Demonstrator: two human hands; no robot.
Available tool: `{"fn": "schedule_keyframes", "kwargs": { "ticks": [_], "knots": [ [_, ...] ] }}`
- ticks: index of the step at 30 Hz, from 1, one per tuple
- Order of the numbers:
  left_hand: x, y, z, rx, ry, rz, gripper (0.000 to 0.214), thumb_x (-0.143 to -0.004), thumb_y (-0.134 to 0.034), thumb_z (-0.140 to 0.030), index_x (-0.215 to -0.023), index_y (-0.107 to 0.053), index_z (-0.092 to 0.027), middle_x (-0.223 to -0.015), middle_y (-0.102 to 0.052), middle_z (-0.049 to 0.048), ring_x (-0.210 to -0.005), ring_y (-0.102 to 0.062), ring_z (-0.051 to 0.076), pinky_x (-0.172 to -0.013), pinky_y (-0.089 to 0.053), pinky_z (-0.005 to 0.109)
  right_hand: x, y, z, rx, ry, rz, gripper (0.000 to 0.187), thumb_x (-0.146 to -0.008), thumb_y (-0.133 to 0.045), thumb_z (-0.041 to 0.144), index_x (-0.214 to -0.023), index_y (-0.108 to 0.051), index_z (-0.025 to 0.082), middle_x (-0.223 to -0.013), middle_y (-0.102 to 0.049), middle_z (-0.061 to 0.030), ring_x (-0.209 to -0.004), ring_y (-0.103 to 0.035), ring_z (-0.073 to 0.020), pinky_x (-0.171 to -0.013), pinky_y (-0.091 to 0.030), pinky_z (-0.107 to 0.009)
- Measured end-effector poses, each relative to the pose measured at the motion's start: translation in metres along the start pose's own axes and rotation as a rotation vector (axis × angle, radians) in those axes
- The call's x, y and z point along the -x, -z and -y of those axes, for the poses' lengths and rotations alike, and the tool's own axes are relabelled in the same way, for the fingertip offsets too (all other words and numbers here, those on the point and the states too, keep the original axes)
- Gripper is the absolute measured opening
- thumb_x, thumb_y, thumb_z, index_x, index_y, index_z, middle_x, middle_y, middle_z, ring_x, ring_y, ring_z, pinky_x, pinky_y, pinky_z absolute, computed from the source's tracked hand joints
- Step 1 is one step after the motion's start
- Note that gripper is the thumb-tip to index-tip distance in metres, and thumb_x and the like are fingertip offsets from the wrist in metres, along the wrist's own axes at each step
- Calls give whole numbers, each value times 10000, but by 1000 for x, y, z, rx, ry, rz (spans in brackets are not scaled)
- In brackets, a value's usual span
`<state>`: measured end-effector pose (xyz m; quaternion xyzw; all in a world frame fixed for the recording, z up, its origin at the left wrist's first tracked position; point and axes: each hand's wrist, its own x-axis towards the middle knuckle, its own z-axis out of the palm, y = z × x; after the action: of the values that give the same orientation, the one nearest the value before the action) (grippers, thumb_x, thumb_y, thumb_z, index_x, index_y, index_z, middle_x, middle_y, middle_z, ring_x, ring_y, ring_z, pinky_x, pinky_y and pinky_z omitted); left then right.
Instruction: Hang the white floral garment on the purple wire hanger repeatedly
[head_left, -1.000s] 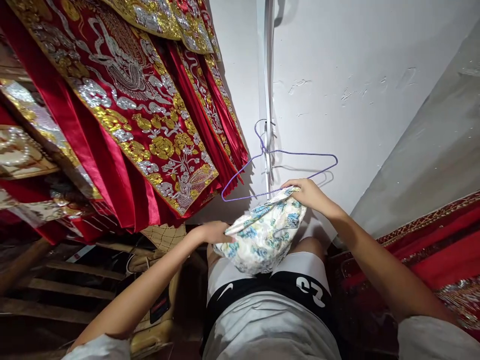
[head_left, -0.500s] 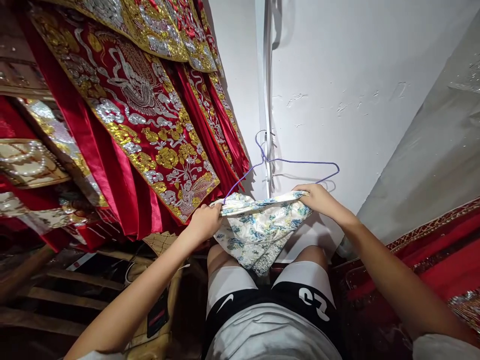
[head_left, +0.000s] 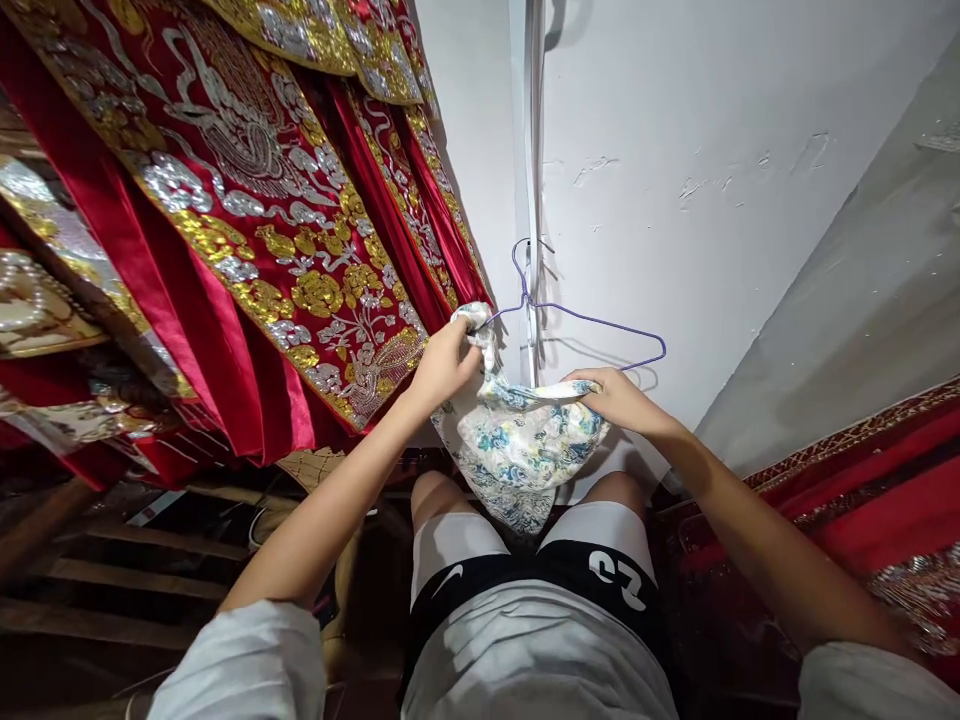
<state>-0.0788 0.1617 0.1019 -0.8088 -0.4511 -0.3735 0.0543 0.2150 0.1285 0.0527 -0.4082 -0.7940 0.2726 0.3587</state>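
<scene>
A purple wire hanger [head_left: 600,321] hangs by its hook from a narrow white upright strip [head_left: 533,190] on the wall. My left hand [head_left: 448,362] pinches the edge of a white floral garment [head_left: 525,450], which lies over the hanger's left arm. At the garment's other end, my right hand [head_left: 611,397] grips its gathered edge, just below the hanger's right arm, which is bare. The cloth sags between both hands and drops to a point above my knees. What exact kind of garment it is, I cannot tell.
Red costumes with gold and silver sequins [head_left: 322,240] hang close on the left. Below them is a slatted wooden frame [head_left: 135,575]. On the right, translucent sheeting [head_left: 847,290] covers part of the wall, with red trimmed fabric [head_left: 885,520] beneath.
My left hand has moved up and right, bringing the garment's left end further up along the hanger's left arm. My right hand keeps its grip, nearly in place. The view has shifted slightly.
</scene>
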Motion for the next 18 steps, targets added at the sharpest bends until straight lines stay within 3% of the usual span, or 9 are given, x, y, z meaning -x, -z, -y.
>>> {"fn": "schedule_keyframes", "kwargs": {
  "ticks": [4, 6, 9, 11, 13, 15, 18],
  "knots": [
    [-9, -2, 4, -82, 49, -21, 143, -885, -518, -203, -1019, -569, -203, -883, -645, 84, -780, -601, 239, -687, -429, 324, 14, -7, -1, 185, -39, -72, 588, -768, -549, 129, -1318, -719, 247, -1247, -761, -48, -1098, -699, -275, -938, -512, -333],
    [-6, 1, 7, -82, 31, 25, 189, -896, -524, -231, -1072, -591, -212, -864, -665, 68, -773, -624, 239, -685, -430, 312, 21, -4, -3, 266, -85, -179, 691, -763, -575, 144, -1441, -630, 264, -1118, -785, -52, -932, -718, -253, -856, -530, -328],
    [4, 6, 10, -49, 10, 66, 307, -935, -506, -286, -1221, -594, -217, -873, -706, 52, -779, -667, 236, -716, -455, 301, 25, 12, -8, 234, -115, -397, 844, -773, -623, 212, -1592, -418, 200, -827, -739, -18, -713, -666, -215, -741, -530, -313],
    [11, 7, 10, -39, 17, 64, 359, -964, -488, -318, -1299, -573, -219, -890, -726, 50, -776, -684, 225, -737, -469, 292, 19, 28, -13, 192, -122, -528, 1008, -758, -691, 280, -1650, -243, 135, -776, -711, -8, -714, -664, -228, -727, -532, -322],
    [15, 6, 9, -50, 42, 51, 402, -983, -480, -346, -1357, -536, -211, -893, -730, 53, -751, -687, 217, -736, -477, 289, 7, 44, -21, 200, -150, -576, 1128, -721, -759, 331, -1660, -177, 101, -824, -731, -40, -773, -685, -256, -759, -540, -348],
    [16, 4, 7, -61, 76, 37, 463, -992, -479, -367, -1419, -474, -188, -880, -726, 57, -722, -682, 219, -715, -480, 290, -9, 57, -32, 226, -178, -552, 1095, -688, -794, 350, -1629, -296, 91, -957, -760, -107, -883, -706, -287, -828, -543, -382],
    [17, 1, 10, -86, 115, 34, 501, -1001, -469, -386, -1446, -448, -156, -873, -727, 71, -733, -689, 239, -706, -481, 298, -28, 71, -50, 234, -181, -485, 722, -673, -761, 312, -1352, -659, 85, -1083, -770, -168, -970, -711, -309, -887, -536, -408]
  ]
}}
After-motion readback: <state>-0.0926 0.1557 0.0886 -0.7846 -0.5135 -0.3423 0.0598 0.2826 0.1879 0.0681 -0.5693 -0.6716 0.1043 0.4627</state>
